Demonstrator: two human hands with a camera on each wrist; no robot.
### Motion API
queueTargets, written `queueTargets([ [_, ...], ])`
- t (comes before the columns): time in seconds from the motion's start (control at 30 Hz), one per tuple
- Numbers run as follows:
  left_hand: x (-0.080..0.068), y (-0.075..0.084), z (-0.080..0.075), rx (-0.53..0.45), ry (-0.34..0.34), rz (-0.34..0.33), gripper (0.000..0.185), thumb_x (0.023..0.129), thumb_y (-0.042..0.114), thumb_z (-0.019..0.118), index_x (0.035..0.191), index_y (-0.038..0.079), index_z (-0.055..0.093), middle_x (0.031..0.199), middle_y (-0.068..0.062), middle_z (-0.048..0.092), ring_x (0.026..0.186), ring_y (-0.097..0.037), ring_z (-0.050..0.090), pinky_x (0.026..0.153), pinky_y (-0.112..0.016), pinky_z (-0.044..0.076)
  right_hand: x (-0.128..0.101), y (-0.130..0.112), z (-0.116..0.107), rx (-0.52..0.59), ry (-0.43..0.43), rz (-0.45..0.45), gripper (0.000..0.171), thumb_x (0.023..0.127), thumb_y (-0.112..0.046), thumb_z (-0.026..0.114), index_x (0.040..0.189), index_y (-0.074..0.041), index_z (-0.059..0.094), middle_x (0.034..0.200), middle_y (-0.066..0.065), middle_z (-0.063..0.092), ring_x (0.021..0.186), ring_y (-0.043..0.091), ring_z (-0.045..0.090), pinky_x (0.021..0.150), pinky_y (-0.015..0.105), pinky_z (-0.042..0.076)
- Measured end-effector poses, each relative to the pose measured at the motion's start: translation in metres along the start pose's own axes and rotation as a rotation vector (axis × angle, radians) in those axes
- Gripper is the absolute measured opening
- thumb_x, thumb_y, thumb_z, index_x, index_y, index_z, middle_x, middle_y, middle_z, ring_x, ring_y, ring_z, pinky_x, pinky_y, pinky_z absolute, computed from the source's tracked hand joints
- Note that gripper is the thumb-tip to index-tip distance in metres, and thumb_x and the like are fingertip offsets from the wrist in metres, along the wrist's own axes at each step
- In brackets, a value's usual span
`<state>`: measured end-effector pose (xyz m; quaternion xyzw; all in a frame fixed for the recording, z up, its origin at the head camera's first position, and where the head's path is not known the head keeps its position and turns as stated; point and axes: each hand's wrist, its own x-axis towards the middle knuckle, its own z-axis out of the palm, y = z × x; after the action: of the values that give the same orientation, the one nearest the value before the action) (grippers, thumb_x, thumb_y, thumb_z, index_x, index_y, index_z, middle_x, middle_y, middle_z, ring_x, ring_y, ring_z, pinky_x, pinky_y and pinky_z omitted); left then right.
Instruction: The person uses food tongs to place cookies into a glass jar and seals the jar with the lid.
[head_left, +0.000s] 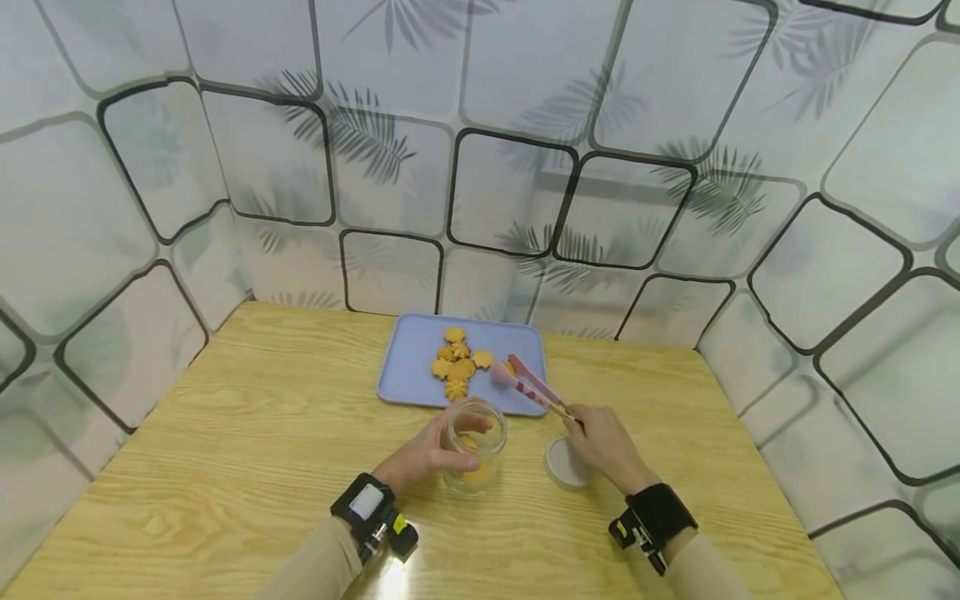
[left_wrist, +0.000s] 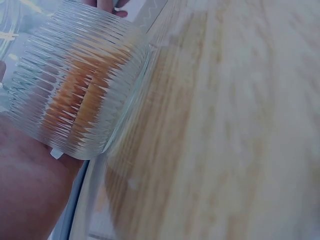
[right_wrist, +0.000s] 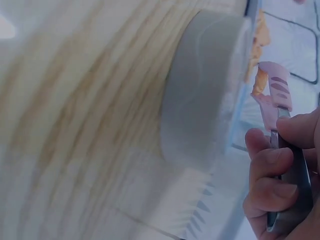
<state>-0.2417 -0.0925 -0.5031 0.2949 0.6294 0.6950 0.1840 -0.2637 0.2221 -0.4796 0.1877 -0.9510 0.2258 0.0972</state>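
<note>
My left hand point(head_left: 438, 446) grips a clear glass jar point(head_left: 491, 429) round its side, the mouth uncovered. Ribbed glass shows in the left wrist view, with cookies point(left_wrist: 82, 95) inside the jar point(left_wrist: 115, 37). In my right hand point(head_left: 603, 442) are metal tongs point(head_left: 531, 385) with pink, paw-marked tips. The right wrist view shows the fingers wrapped round the handle of the tongs point(right_wrist: 292, 192) and a cookie point(right_wrist: 259, 82) between the pink tips. That cookie is over the right part of the blue tray point(head_left: 408, 367). More golden cookies point(head_left: 460, 367) lie grouped in the tray's middle.
A round whitish lid point(head_left: 567, 463) lies on the wooden table point(head_left: 300, 400), just below my right hand and right of the jar. Patterned curtains point(head_left: 397, 183) hang along the table's back and sides. The tray is near the back edge.
</note>
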Motion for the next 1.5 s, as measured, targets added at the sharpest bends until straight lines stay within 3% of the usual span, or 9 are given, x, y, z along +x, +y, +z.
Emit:
queueTargets([
  [0.23, -0.001, 0.000, -0.002, 0.006, 0.000, 0.014, 0.079, 0.088, 0.017, 0.074, 0.155, 0.014, 0.033, 0.150, -0.032, 0.041, 0.141, -0.044, 0.037, 0.099, -0.045, 0.049, -0.022, -0.016, -0.021, 0.034, 0.038, -0.075, 0.018, 0.098, -0.005, 0.064, 0.081, -0.010, 0.060, 0.062, -0.008, 0.039, 0.053, 0.002, 0.031, 0.051, 0.020, 0.027],
  [0.37, 0.000, -0.002, -0.002, 0.004, 0.002, 0.028, 0.079, 0.088, 0.016, 0.075, 0.155, 0.012, 0.032, 0.148, -0.034, 0.040, 0.140, -0.045, 0.038, 0.099, -0.046, 0.049, -0.037, -0.030, -0.037, 0.049, 0.071, -0.110, 0.006, 0.097, -0.007, 0.066, 0.097, -0.008, 0.071, 0.070, -0.008, 0.058, 0.056, -0.001, 0.043, 0.053, 0.022, 0.037],
  [0.5, 0.001, -0.003, -0.001, 0.005, -0.003, 0.025, 0.080, 0.088, 0.016, 0.075, 0.156, 0.015, 0.032, 0.149, -0.033, 0.041, 0.140, -0.045, 0.038, 0.100, -0.046, 0.048, -0.056, -0.042, -0.053, 0.103, 0.086, -0.121, 0.018, 0.096, -0.005, 0.067, 0.113, -0.004, 0.074, 0.088, 0.003, 0.074, 0.061, -0.003, 0.053, 0.056, 0.023, 0.045],
  [0.67, 0.001, -0.002, 0.000, 0.010, -0.002, -0.019, 0.083, 0.089, 0.018, 0.075, 0.158, 0.019, 0.029, 0.150, -0.026, 0.044, 0.141, -0.041, 0.038, 0.100, -0.042, 0.049, -0.078, -0.053, -0.064, 0.188, 0.075, -0.185, 0.020, 0.095, 0.000, 0.067, 0.115, 0.001, 0.072, 0.081, -0.003, 0.070, 0.050, -0.007, 0.038, 0.047, 0.019, 0.040],
  [0.87, -0.001, -0.001, -0.001, 0.002, 0.022, -0.085, 0.092, 0.089, 0.021, 0.077, 0.161, 0.019, 0.021, 0.156, -0.024, 0.035, 0.128, -0.038, 0.054, 0.103, -0.047, 0.050, -0.087, -0.062, -0.062, 0.138, 0.109, -0.288, 0.021, 0.090, 0.003, 0.071, 0.109, -0.005, 0.073, 0.077, -0.014, 0.062, 0.053, -0.012, 0.032, 0.046, 0.011, 0.034],
  [0.93, -0.001, -0.001, -0.002, 0.015, 0.038, -0.088, 0.093, 0.088, 0.022, 0.078, 0.162, 0.018, 0.021, 0.161, -0.023, 0.026, 0.137, -0.039, 0.046, 0.112, -0.056, 0.040, -0.088, -0.064, -0.060, 0.115, 0.109, -0.311, 0.021, 0.089, 0.002, 0.072, 0.109, -0.006, 0.073, 0.077, -0.014, 0.062, 0.053, -0.013, 0.031, 0.047, 0.009, 0.032],
  [1.1, -0.002, -0.001, -0.001, 0.038, 0.055, -0.075, 0.094, 0.087, 0.022, 0.079, 0.161, 0.014, 0.023, 0.171, -0.017, 0.006, 0.156, -0.035, 0.002, 0.119, -0.069, 0.009, -0.091, -0.067, -0.058, 0.108, 0.104, -0.320, 0.022, 0.088, 0.002, 0.073, 0.109, -0.003, 0.073, 0.076, -0.015, 0.061, 0.054, -0.014, 0.031, 0.046, 0.008, 0.030],
  [1.27, -0.001, 0.000, -0.001, 0.044, 0.061, -0.055, 0.094, 0.085, 0.021, 0.080, 0.161, 0.014, 0.025, 0.170, -0.018, 0.007, 0.157, -0.036, -0.001, 0.119, -0.071, 0.002, -0.092, -0.067, -0.058, 0.115, 0.109, -0.324, 0.022, 0.089, 0.002, 0.072, 0.111, -0.004, 0.073, 0.077, -0.013, 0.063, 0.055, -0.013, 0.032, 0.047, 0.008, 0.030],
  [1.5, 0.001, -0.002, -0.002, 0.033, 0.043, -0.029, 0.092, 0.085, 0.017, 0.079, 0.160, 0.011, 0.026, 0.168, -0.012, 0.021, 0.156, -0.032, 0.008, 0.119, -0.070, 0.003, -0.092, -0.068, -0.057, 0.095, 0.104, -0.308, 0.022, 0.089, 0.001, 0.072, 0.111, -0.003, 0.073, 0.079, -0.014, 0.063, 0.054, -0.014, 0.030, 0.045, 0.008, 0.030],
])
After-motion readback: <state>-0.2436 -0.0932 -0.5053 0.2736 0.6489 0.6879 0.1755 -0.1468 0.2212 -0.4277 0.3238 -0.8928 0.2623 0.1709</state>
